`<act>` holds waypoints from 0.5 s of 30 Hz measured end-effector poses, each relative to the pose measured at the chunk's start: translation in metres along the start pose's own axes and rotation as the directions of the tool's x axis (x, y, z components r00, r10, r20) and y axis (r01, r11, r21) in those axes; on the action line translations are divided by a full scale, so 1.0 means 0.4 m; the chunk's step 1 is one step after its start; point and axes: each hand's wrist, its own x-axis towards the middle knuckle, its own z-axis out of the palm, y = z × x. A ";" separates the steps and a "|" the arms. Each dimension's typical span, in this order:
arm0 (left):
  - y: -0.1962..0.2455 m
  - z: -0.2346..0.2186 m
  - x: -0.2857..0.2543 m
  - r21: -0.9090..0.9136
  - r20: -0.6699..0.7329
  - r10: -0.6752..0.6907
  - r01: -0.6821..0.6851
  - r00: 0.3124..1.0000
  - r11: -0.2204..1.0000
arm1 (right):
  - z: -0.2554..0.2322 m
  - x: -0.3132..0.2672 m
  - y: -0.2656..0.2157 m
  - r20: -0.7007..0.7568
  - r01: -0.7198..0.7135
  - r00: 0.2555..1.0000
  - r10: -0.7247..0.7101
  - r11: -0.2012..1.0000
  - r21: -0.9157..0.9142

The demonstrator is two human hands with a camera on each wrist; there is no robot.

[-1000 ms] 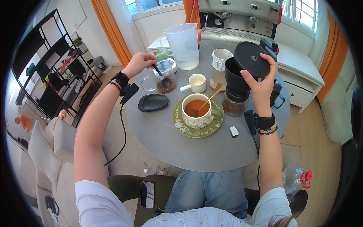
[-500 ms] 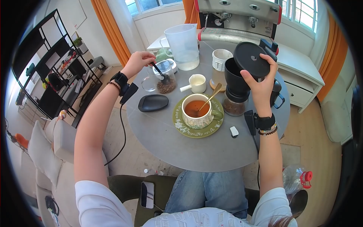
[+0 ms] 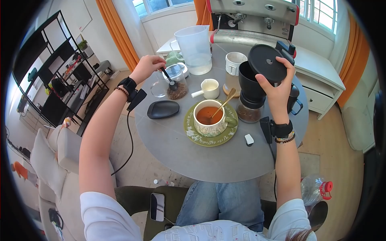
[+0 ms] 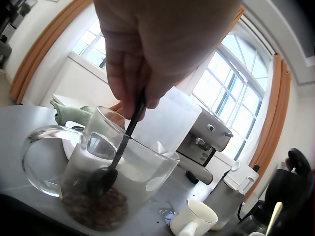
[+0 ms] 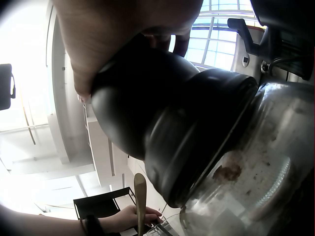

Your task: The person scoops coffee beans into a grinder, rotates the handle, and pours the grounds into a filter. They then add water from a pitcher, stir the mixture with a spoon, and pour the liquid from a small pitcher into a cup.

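Observation:
The left hand pinches the handle of a black spoon, whose bowl is inside a clear glass mug holding brown bits. In the left wrist view the spoon rests its bowl just over the bits. The right hand grips a round black lid, tilted beside the open top of a black grinder. The grinder stands on a glass jar with brown contents. The right wrist view shows the grinder body close up.
A cup of tea with a golden spoon stands on a green plate. Around it are a small cream pot, a black dish, a large pitcher, a white-topped cup and a small white object.
The black spoon has shifted slightly within the glass mug, its bowl moving a little to the left. The right hand and the lid stay nearly still.

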 end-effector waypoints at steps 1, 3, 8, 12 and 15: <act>0.001 0.000 0.000 0.003 0.006 -0.003 0.003 1.000 1.000 | 0.000 0.000 0.000 0.000 -0.004 1.000 0.004 1.000 0.005; 0.001 0.002 0.001 0.004 0.014 -0.013 0.013 1.000 1.000 | 0.000 -0.001 0.000 -0.001 -0.006 1.000 0.006 1.000 0.006; -0.001 0.005 0.004 -0.002 0.028 -0.039 0.039 0.999 0.999 | 0.001 -0.001 0.001 -0.001 -0.018 1.000 0.018 1.000 0.025; -0.026 0.008 0.014 0.016 -0.004 -0.031 0.031 1.000 0.999 | 0.000 -0.001 -0.001 0.001 -0.016 1.000 0.016 1.000 0.016; -0.028 0.007 0.015 0.031 -0.014 -0.056 0.056 0.998 0.998 | 0.001 -0.001 0.000 -0.001 -0.011 1.000 0.011 1.000 0.012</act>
